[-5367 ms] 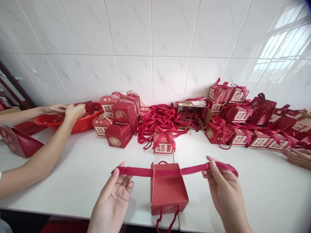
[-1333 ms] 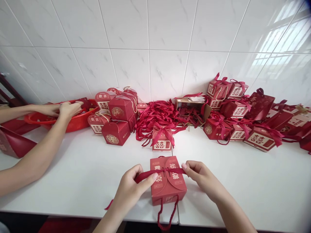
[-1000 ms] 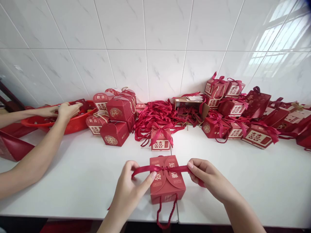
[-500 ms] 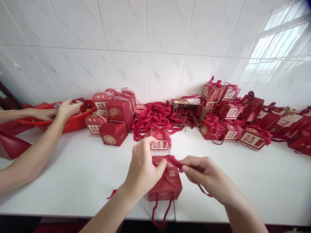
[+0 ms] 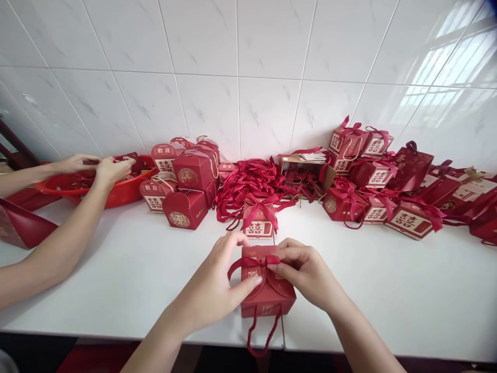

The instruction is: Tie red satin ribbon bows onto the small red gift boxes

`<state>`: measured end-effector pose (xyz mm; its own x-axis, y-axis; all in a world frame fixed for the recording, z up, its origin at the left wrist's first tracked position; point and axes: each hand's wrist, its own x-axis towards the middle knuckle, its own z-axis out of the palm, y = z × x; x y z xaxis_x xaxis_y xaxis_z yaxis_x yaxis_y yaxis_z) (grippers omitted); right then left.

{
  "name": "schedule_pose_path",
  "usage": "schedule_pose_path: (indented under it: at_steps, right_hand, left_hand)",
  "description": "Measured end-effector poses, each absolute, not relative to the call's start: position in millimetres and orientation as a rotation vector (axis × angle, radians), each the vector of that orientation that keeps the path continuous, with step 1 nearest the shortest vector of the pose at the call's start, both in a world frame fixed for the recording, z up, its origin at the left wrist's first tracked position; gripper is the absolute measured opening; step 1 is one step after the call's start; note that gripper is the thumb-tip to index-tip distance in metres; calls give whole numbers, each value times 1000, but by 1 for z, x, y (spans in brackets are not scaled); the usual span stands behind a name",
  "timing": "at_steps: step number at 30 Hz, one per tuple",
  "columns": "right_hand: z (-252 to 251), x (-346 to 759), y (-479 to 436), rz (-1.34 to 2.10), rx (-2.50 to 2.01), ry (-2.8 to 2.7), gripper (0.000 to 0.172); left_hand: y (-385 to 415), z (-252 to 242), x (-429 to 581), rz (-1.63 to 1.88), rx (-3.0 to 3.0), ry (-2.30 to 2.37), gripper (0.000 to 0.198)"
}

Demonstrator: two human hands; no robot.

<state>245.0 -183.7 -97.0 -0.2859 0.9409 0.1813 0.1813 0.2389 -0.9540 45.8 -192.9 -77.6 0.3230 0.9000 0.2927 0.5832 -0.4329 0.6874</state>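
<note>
A red gift box (image 5: 267, 298) with a twisted rope handle (image 5: 259, 353) sits in front of me near the table's front edge. Across its folded top runs a red ribbon (image 5: 248, 262). My right hand (image 5: 301, 267) pinches this ribbon near the middle of the lid between thumb and fingers. My left hand (image 5: 219, 277) is at the box's left side with thumb and forefinger spread, the thumb lying on the lid. The ribbon passes through the gap between them. Just behind stands a box with a tied bow (image 5: 259, 220).
Loose red ribbons (image 5: 248, 181) are heaped by the wall, beside an open carton (image 5: 328, 178). Red boxes (image 5: 190, 210) are stacked left of them; bow-tied boxes (image 5: 345, 204) are piled right. At far left another person's hands (image 5: 112, 171) work over a red basket (image 5: 124, 196).
My right hand has moved left over the lid with the ribbon. My left hand has shifted from the lid's middle to the left side. The other person's hands have risen from the basket.
</note>
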Motion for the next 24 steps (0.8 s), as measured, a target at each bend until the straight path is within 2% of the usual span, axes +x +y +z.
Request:
schedule_pose_path:
  at_steps: [4,9,13,18,24]
  right_hand:
    - [-99,249,-183,1155,-911,-1706,14]
    - [-96,252,-183,1207,-937,-1804,24]
    - [-92,247,-186,1204,-995,-1784,24]
    - [-93,232,-192,1116,-1159,-1658,23]
    - [-94,220,-194,923,-1318,-1603,24]
  left_hand:
    - [-183,-95,30,881,1813,1313,21]
    - [-173,-114,36,720,1457,1169,34]
    - [-173,-115,38,723,1328,1098,36]
    - [-175,-105,31,812,1315,1093,32]
    - [-183,-67,39,790,1471,991,34]
